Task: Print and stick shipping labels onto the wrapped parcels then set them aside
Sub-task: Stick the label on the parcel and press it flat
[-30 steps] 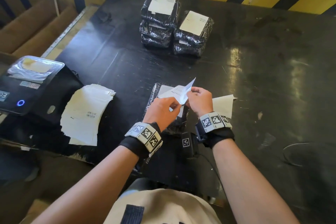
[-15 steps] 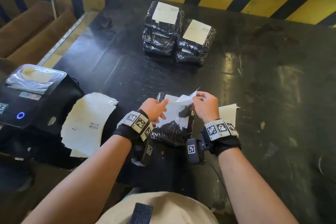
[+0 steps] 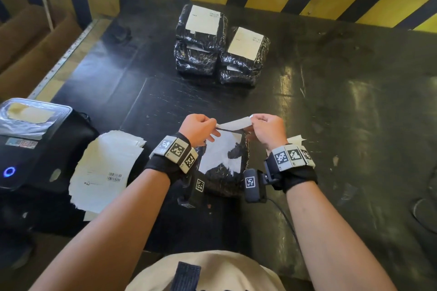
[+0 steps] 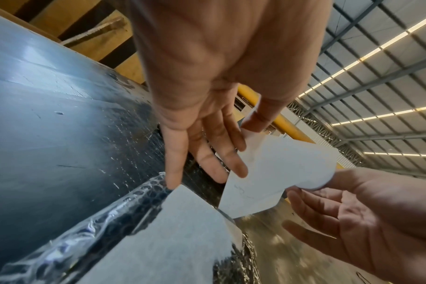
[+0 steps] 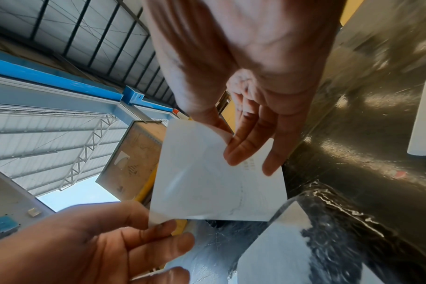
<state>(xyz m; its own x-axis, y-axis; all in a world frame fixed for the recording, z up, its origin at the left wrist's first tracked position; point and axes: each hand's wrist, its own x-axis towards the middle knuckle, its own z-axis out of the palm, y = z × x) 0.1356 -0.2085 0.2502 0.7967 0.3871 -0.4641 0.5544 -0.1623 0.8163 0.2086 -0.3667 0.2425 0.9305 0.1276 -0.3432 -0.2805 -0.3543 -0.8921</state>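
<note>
Two hands, left hand (image 3: 198,129) and right hand (image 3: 266,129), pinch a shipping label (image 3: 234,124) taut above the black-wrapped parcel (image 3: 222,168) on the tabletop (image 3: 331,113). Left-wrist view: fingers (image 4: 207,153) hold one edge. Right-wrist view: lowering the label (image 5: 214,182) level should avoid wrinkles.

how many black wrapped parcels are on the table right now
6 visible: three stacked at the far left, two stacked beside them, and one black bubble-wrapped parcel near the edge under the hands. More may be hidden behind.
</note>
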